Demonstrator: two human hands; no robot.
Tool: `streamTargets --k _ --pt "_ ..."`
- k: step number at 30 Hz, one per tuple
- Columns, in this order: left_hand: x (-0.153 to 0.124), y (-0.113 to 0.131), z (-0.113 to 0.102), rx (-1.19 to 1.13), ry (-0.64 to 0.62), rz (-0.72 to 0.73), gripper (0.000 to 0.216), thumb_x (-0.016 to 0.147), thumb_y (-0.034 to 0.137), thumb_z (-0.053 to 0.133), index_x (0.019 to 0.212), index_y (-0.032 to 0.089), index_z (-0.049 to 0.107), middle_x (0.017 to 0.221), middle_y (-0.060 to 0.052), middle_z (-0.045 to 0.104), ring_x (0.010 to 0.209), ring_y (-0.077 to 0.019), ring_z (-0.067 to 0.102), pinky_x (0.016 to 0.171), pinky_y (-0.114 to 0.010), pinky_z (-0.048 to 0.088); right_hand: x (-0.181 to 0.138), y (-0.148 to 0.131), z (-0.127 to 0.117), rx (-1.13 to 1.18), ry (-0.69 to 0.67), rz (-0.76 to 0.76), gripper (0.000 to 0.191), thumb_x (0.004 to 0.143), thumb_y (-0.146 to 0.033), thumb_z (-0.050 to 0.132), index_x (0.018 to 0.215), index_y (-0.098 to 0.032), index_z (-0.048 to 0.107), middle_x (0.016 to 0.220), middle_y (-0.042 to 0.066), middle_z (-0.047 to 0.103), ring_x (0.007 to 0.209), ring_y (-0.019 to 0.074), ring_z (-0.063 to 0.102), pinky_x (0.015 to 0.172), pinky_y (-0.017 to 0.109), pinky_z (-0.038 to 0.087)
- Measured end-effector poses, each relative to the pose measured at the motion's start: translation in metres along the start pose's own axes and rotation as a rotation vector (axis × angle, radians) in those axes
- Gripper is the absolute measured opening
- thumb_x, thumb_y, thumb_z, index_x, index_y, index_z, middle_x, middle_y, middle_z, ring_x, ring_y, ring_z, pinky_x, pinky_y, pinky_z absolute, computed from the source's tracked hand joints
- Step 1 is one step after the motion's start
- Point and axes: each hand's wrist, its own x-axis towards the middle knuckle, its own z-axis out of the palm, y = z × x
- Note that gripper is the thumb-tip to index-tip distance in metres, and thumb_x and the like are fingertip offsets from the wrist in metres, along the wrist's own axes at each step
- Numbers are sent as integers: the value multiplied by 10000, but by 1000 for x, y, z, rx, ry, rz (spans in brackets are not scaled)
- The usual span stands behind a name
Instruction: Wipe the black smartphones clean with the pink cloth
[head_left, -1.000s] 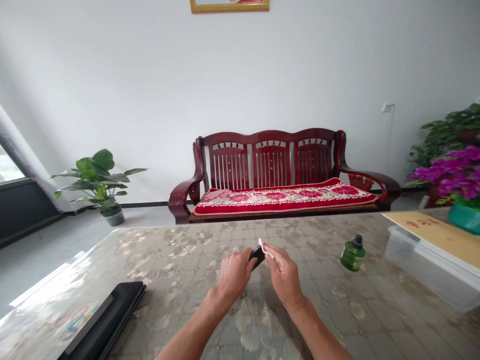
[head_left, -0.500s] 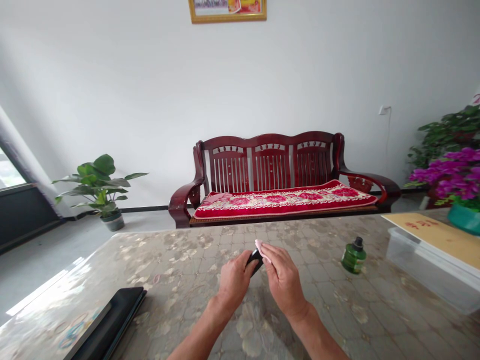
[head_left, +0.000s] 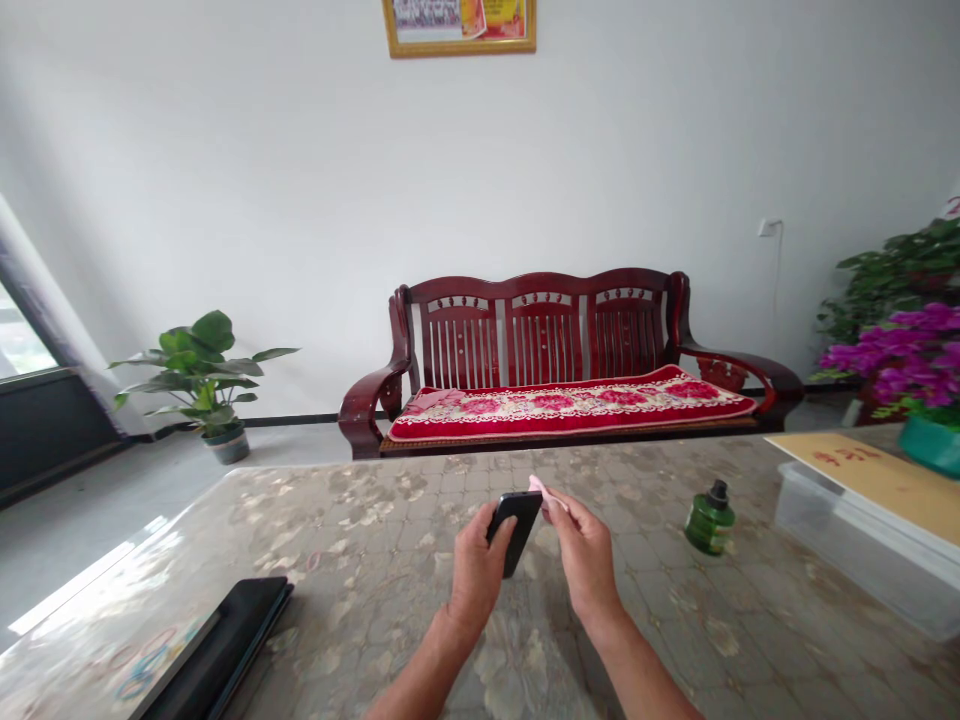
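You have the flat, black, rectangular phone (head_left: 526,515) raised above the bench (head_left: 390,530) with its patterned covering, tilted in your left hand (head_left: 478,568). The fingers of that hand pinch it by its left side, thumb across the face turned toward you. Your right hand (head_left: 589,555), just right of the phone, pinches a small piece of thin, pale pink cloth (head_left: 537,485) between thumb and fingers; it sits at the phone's upper right corner, though you cannot tell whether it touches.

As far as can be judged, you are partway through: both things are picked up and brought together, and neither is set down. How much of the phone the cloth has covered does not show, so what is left there is uncertain. The green bottle with a black cap (head_left: 709,518), well right of the phone, stands upright and unheld. The long, black, folded case (head_left: 225,640), well left of the phone, lies untouched.
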Motion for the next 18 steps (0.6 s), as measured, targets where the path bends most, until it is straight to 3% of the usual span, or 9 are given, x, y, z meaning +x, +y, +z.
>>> streamTargets --k 4,8,13,18 --pt "5 8 -10 60 -43 5 141 839 288 551 931 200 610 793 2 687 735 -182 642 689 -265 490 -2 -9 4 -8 -37 -14 360 918 -437 541 1132 -204 714 1135 101 714 1053 261 674 934 421 543" --pt "13 28 -41 229 -210 52 133 805 188 606 927 231 639 821 34 714 777 -159 669 702 -225 449 -9 -19 9 -120 -72 -148 320 927 -391 532 1120 -219 720 1107 97 724 1026 246 683 907 386 559" --pt "18 51 -72 570 -365 113 80 848 254 615 918 263 653 860 26 723 818 -186 680 658 -230 406 -25 -33 23 -220 -133 -349 288 956 -282 492 1156 -273 700 1144 63 710 1061 208 662 934 356 548" --pt "10 44 -84 636 -391 145 140 948 315 502 891 236 602 907 -7 700 822 -173 664 672 -229 410 -38 -25 31 -260 -236 -400 328 969 -236 472 1243 -283 644 1182 65 693 1093 201 644 953 376 543"
